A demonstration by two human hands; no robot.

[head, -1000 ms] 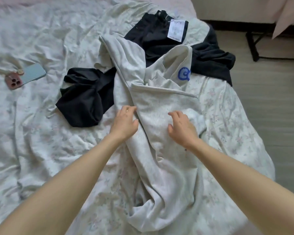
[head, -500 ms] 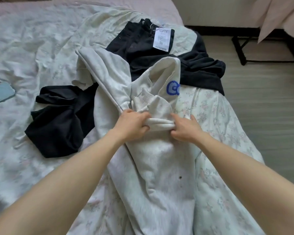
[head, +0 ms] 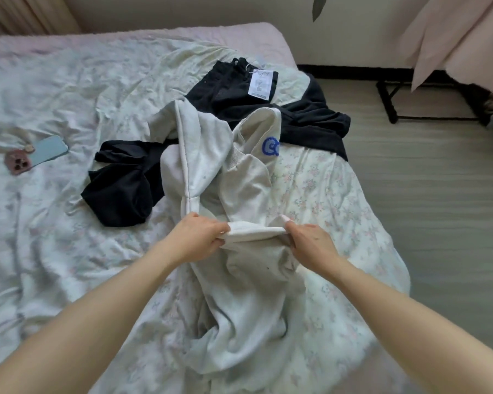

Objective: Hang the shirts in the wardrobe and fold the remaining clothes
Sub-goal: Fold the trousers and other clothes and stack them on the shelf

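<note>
A light grey sweatshirt (head: 239,294) with a blue emblem lies crumpled down the middle of the bed. My left hand (head: 198,240) and my right hand (head: 310,247) each grip an end of a folded edge of it, holding that edge raised between them. A black garment with a white tag (head: 268,109) lies behind the sweatshirt. A second black garment (head: 123,186) lies bunched to its left.
The bed (head: 54,251) carries a floral sheet. A phone in a blue case (head: 37,156) lies on it at the left. Wooden floor (head: 439,223) runs along the right, with a black metal frame (head: 393,103) and pink fabric (head: 461,38) at the far right.
My hands went from resting flat on the sweatshirt to gripping a folded edge, then drew that edge toward me and spread apart. The camera view shifted back and up.
</note>
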